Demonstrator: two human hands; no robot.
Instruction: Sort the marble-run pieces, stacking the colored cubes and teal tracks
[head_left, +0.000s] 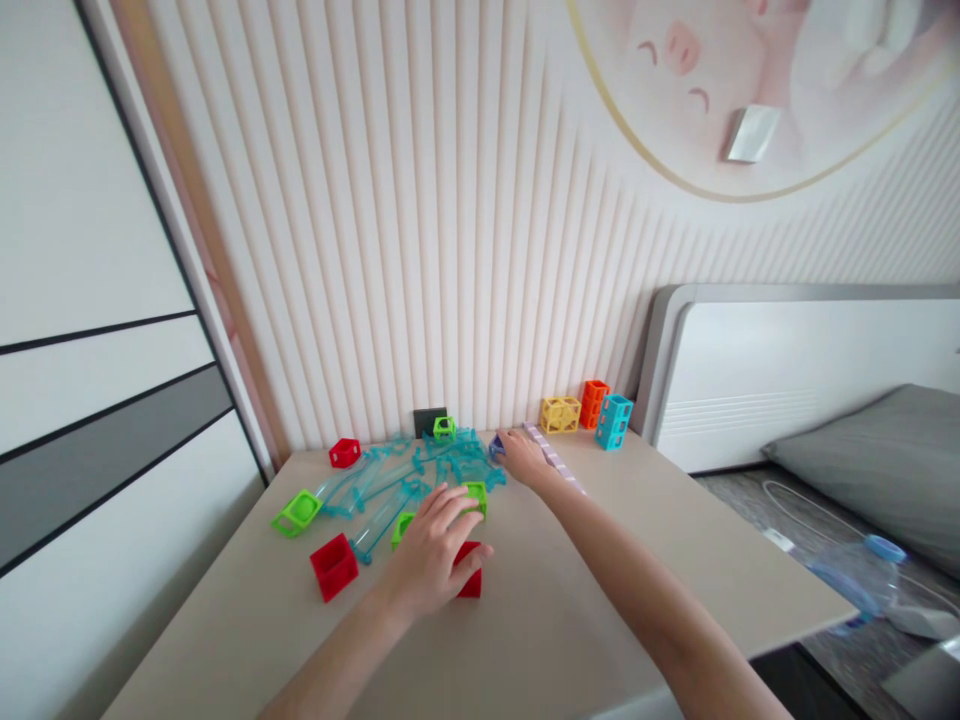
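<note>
Spreads left hand (442,545) above bench (675,520), seemingly grasping nothing, with nearest red block (472,588) at its three o'clock. Has right hand (523,456) at blue piece (495,448), at its nine o'clock; cannot tell whether grasping, because of poor view. Could drag teal pieces (469,452), at nine o'clock, by pulling blue piece sideways, or tip red block by lowering left hand.

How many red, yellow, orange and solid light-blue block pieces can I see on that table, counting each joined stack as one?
Red blocks: 3, one partly covered by the left hand
Yellow block piece: 1
Orange stack: 1
Solid light-blue stack: 1
Total: 6
</note>
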